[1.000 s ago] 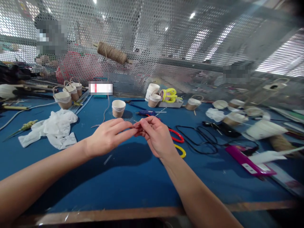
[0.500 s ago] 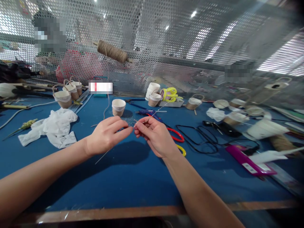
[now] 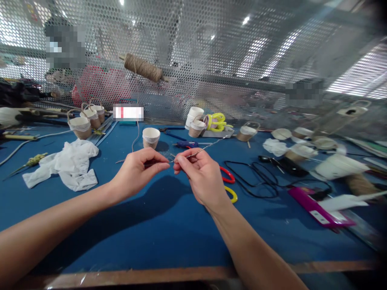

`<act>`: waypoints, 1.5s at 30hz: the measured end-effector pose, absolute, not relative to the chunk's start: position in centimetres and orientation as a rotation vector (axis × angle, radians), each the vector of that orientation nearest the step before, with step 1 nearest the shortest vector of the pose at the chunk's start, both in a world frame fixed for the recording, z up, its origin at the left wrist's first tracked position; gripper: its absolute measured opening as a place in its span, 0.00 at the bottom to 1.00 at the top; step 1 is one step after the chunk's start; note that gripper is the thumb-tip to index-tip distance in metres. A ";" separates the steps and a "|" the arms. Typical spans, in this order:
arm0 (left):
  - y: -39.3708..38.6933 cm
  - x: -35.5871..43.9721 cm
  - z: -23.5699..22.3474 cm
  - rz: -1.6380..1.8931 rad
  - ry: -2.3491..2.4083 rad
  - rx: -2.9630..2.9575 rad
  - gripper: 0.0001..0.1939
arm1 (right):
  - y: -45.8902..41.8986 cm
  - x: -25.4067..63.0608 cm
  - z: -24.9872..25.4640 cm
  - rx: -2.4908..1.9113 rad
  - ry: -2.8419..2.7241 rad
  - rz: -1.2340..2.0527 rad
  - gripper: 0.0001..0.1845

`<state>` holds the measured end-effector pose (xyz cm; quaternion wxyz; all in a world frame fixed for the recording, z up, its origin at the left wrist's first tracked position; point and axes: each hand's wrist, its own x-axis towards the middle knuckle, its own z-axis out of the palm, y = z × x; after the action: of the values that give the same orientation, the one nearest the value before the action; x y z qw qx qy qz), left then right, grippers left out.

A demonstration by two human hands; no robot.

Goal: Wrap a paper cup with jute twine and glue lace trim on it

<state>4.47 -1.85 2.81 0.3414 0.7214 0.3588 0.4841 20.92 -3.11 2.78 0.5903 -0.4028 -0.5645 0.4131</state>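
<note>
Over the middle of the table, my right hand (image 3: 202, 173) pinches a thin twisted wire (image 3: 215, 142) between thumb and fingers. The wire sticks out past the knuckles, up and to the right. Just left of it, my left hand (image 3: 136, 171) has its thumb and fingertips pressed together at the wire's near end; the exact grip there is too small to make out. Behind the hands stands a small paper cup (image 3: 150, 139) with a white band above a brown lower part. A blue glue gun (image 3: 186, 143) lies beyond my right hand.
White crumpled cloth (image 3: 74, 161) lies left, near several handled cups (image 3: 80, 128). Red (image 3: 228, 175) and yellow (image 3: 232, 194) loops show beside my right wrist. Rightward are a black cable (image 3: 256, 189) and purple power strip (image 3: 314, 209). A twine spool (image 3: 142, 67) hangs on the mesh.
My left hand has turned, its fingers drawn closer together. The wire length that hung below my left hand no longer shows, and the twisted part beyond my right hand points farther right.
</note>
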 end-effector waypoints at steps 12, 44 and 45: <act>-2.4 5.2 4.1 0.790 0.631 0.591 0.08 | -4.0 20.6 3.4 -0.885 -1.407 0.791 0.06; -0.6 4.6 2.4 0.836 0.713 0.976 0.09 | -2.7 21.2 3.3 -0.981 -1.309 0.885 0.09; -0.3 4.4 2.2 0.885 0.749 1.018 0.11 | -2.4 21.3 3.2 -0.995 -1.252 0.941 0.09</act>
<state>4.40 -0.29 2.17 0.7170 0.4599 0.3383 0.3998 21.31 -2.38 3.17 0.5997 -0.4291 -0.5399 0.4058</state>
